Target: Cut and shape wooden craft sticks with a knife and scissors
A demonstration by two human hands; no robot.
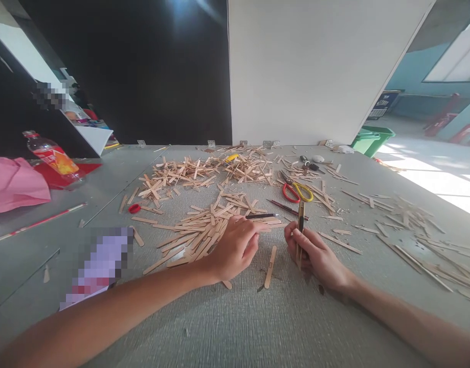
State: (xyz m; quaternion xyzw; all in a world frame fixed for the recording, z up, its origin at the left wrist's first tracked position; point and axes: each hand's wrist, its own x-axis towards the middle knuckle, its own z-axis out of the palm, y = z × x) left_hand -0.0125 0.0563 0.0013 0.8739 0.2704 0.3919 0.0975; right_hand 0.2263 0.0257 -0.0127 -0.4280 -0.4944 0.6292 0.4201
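My right hand (pixel 315 253) is closed around a utility knife (pixel 301 214) held upright, with a dark slider on its side. A pale wooden strip shows below the fingers, partly hidden by them. My left hand (pixel 235 248) is over the near pile of wooden craft sticks (pixel 204 232), index finger stretched to the right and the thumb apart below it; its other fingers are partly hidden. Just beyond that finger lies a black pen (pixel 261 216). Between my hands, a single craft stick (pixel 270 267) with a small notch or mark at its middle rests on the table.
Scissors (pixel 297 191) with red and yellow handles lie beyond my right hand. Crossed sticks (pixel 181 174) are heaped at the back, near a yellow object (pixel 231 158). A red ring (pixel 134 208), a drink bottle (pixel 52 156) and pink paper (pixel 16 184) are at left.
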